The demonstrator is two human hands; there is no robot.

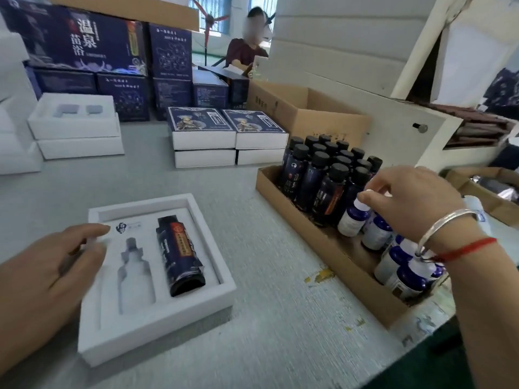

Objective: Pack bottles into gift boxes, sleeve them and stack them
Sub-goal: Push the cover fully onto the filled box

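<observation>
A white gift box (157,318) lies open on the grey table in front of me. A dark blue bottle (179,255) lies in its right slot; the bottle-shaped left slot (134,276) is bare. My left hand (47,273) rests on the box's left side, fingers relaxed. My right hand (407,200) reaches into a cardboard tray (317,242) and pinches the white cap of a small blue-and-white bottle (354,217). Several tall dark bottles (325,175) stand at the tray's far end, and several small bottles (404,273) at its near end.
Sleeved boxes (227,136) are stacked in two low piles at mid-table. White box trays (75,124) sit at the left. Dark blue cartons (112,66) stand along the back. An open cardboard carton (306,113) lies behind the tray. Another person (247,49) works far back.
</observation>
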